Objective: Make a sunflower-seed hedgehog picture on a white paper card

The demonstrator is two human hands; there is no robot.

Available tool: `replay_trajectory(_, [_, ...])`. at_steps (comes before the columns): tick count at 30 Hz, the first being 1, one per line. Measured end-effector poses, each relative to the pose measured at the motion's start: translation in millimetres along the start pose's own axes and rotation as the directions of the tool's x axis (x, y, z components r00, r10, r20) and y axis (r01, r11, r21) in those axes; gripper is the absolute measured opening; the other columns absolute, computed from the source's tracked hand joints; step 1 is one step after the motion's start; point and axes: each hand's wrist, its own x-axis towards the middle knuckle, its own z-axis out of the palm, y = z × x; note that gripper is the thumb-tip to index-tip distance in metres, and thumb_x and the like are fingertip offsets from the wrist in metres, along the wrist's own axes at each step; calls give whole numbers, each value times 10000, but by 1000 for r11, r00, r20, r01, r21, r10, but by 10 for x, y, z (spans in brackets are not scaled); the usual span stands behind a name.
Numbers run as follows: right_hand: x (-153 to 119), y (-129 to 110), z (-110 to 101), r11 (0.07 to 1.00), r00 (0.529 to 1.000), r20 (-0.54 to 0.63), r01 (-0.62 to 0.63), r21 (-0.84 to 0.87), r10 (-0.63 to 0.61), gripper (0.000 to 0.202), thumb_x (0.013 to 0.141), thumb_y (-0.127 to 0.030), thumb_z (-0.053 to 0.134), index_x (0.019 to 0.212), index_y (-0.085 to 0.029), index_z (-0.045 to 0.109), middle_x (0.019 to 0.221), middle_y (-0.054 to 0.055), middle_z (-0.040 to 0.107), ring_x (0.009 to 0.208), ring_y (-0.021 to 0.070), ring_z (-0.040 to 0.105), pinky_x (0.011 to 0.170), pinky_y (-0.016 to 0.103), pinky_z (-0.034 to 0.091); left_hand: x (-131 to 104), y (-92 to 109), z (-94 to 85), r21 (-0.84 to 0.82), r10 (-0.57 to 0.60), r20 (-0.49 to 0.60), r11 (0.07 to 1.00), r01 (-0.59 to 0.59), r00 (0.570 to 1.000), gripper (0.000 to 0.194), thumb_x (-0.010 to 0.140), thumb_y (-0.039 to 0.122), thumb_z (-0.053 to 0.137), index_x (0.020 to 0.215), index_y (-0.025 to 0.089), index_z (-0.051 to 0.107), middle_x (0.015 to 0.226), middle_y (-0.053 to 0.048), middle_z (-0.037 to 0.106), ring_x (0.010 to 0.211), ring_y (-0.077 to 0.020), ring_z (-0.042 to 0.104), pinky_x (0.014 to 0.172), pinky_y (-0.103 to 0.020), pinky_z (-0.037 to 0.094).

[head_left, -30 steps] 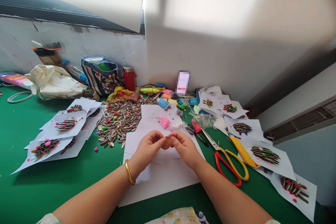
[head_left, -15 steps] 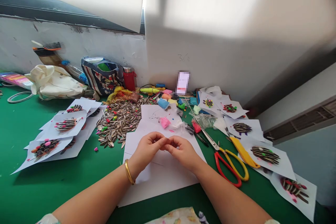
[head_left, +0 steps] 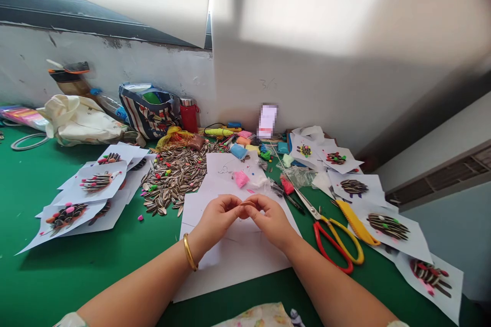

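Over the white paper (head_left: 226, 265), my left hand (head_left: 221, 217) and my right hand (head_left: 269, 218) meet fingertip to fingertip. Pinched between both thumbs and forefingers is a small, flat, brownish-orange piece of modelling clay (head_left: 247, 204); the fingers cover part of it. A gold bangle (head_left: 188, 252) circles my left wrist. Just beyond the hands, an open bag of pink clay (head_left: 241, 179) lies on the paper. A heap of sunflower seeds (head_left: 174, 179) spreads to the left of the sheet.
Scissors (head_left: 333, 240) with red and yellow handles and a yellow utility knife (head_left: 356, 222) lie to the right. Seed-decorated paper cards (head_left: 92, 189) overlap at left, and more cards (head_left: 395, 230) line the right edge. A red bottle (head_left: 188, 115) and bags stand by the wall.
The thumbs and fingers have shifted slightly, and the flat brownish-orange clay now shows between them. Both hands stay over the paper; nothing else on the table has moved.
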Motion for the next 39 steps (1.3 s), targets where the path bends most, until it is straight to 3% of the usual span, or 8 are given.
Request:
replay_trajectory(4, [13,78,-15,997,995,-95,3,80,5,218,891,-405,597,887,-194,656,807,42,716,782,192,658,761,336,514,-8,12,26,-33,13,5,999,-13,1000,311,764,430,729,911,169,645,856,-55,714,838,-202,656,791,-326,499])
replay_trajectory(7, [22,133,-24,996,991,-130,-12,91,24,237,877,-422,612,920,-193,654,854,51,714,809,202,655,771,346,516,0,-9,21,23,1,-17,1000,-1,1000,346,739,469,747,872,168,641,855,-52,703,824,-202,645,741,-302,488])
replay_trajectory(12, [30,161,-38,1000,992,-128,-4,23,7,230,872,-419,610,896,-197,664,859,43,688,821,200,634,768,341,512,10,-19,-3,73,-12,-40,997,15,999,379,732,521,740,768,163,624,758,-30,665,750,-186,617,696,-288,468])
replay_trajectory(19, [28,139,-26,997,994,-107,-29,71,37,217,870,-402,597,906,-196,652,867,49,701,832,204,654,781,350,525,-5,11,6,50,29,-61,998,-26,998,337,753,477,736,860,173,639,841,-48,684,820,-198,635,744,-297,484])
replay_trajectory(25, [6,38,3,999,998,-42,-41,-18,41,94,823,-297,613,834,-208,643,787,11,657,772,176,617,720,304,503,-18,-6,10,143,45,-3,989,-44,999,268,759,430,714,743,174,636,745,-35,671,729,-185,627,688,-292,493])
replay_trajectory(32, [9,102,-21,995,990,-140,-12,97,26,213,864,-405,616,810,-200,608,771,25,665,709,162,599,676,293,501,-34,-15,8,215,82,26,973,-85,996,307,775,445,711,909,170,673,895,-80,711,831,-222,651,732,-318,505])
replay_trajectory(39, [9,99,-10,989,993,-114,-23,145,40,252,870,-445,625,836,-196,610,750,16,650,708,161,612,683,298,504,-19,-28,-6,209,39,19,977,-42,999,301,799,466,681,842,168,681,870,-87,727,833,-239,667,748,-337,506])
